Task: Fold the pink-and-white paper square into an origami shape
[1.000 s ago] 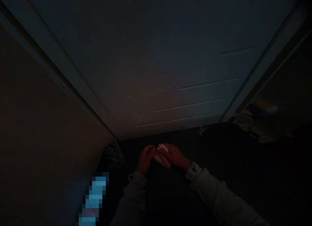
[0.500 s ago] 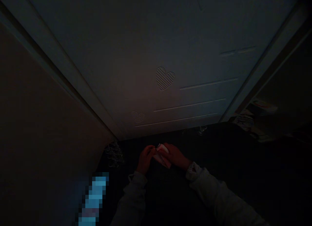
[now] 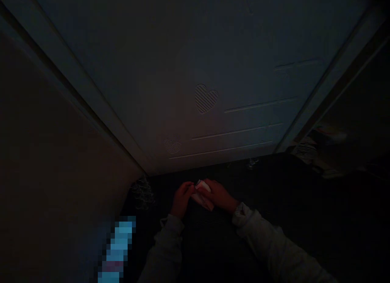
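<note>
A small piece of folded pinkish paper is held between my two hands, low in the middle of the dim head view. My left hand pinches its left edge with thumb and fingertips. On the other side, my right hand is closed around the upper right part, its thumb lying across the paper. A pale corner shows at the top between the hands, and a pointed end hangs at the lower right. Darkness hides the exact folds and some of the fingers.
Behind the hands rises a pale panel with embossed hearts and lines. On the dark surface, a pile of clear ring-like pieces lies at left, a few more near the panel's foot. A pixelated bright screen glows lower left; clutter sits right.
Both hands and the paper keep almost the same position. The light on the scene has dimmed slightly.
</note>
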`<state>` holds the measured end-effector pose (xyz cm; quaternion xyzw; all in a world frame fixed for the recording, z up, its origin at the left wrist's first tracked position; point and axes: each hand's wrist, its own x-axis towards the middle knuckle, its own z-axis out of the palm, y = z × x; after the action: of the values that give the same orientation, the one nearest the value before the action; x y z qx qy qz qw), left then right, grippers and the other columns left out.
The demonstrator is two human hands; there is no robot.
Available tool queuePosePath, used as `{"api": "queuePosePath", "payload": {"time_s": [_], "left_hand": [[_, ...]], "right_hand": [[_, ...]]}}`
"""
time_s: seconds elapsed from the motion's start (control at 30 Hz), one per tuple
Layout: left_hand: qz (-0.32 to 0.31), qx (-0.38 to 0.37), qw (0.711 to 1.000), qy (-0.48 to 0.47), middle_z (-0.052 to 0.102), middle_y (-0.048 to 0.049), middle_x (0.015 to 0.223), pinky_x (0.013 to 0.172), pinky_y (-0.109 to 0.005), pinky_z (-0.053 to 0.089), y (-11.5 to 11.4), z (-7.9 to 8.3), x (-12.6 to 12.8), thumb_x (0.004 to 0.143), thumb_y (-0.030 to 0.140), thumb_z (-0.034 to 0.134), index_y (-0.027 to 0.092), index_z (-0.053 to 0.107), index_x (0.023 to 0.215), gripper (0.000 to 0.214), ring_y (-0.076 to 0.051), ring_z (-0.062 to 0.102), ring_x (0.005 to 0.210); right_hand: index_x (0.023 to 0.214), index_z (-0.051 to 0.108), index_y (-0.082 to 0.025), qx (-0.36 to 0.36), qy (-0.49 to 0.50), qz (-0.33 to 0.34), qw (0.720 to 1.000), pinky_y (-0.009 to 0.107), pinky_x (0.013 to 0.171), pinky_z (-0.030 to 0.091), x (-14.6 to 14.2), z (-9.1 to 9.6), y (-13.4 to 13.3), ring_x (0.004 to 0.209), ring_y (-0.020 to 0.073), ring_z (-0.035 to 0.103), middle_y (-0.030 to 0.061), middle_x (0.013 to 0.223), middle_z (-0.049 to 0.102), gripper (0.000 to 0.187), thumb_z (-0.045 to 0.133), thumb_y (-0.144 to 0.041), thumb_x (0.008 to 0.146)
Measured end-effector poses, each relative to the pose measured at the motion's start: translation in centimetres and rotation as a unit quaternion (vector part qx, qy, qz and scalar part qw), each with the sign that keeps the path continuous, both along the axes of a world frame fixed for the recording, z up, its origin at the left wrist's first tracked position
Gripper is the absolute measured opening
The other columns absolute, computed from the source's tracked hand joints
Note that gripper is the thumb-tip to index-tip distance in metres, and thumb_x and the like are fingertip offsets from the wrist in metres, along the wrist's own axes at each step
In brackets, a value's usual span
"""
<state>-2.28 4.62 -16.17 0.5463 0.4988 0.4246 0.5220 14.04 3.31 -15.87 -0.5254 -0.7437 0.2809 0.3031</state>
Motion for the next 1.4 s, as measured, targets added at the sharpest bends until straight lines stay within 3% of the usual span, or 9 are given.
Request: {"api": "queuePosePath", "payload": {"time_s": [1.4], "left_hand": [[-0.002, 0.005, 1.000, 0.022, 0.060, -0.0011, 0.072, 0.069, -0.028, 0.042, -0.11, 0.16, -0.14, 0.070, 0.038, 0.051, 0.017, 0.055, 0.089, 0.029, -0.017, 0.056, 0.074]], "right_hand": [[0.089, 0.053, -0.018, -0.001, 0.013, -0.009, 1.000, 0.023, 0.060, 0.033, -0.11, 0.19, -0.16, 0.069, 0.0132, 0.050, 0.0024, 0.078, 0.057, 0.030, 0.039, -0.043, 0.081]]}}
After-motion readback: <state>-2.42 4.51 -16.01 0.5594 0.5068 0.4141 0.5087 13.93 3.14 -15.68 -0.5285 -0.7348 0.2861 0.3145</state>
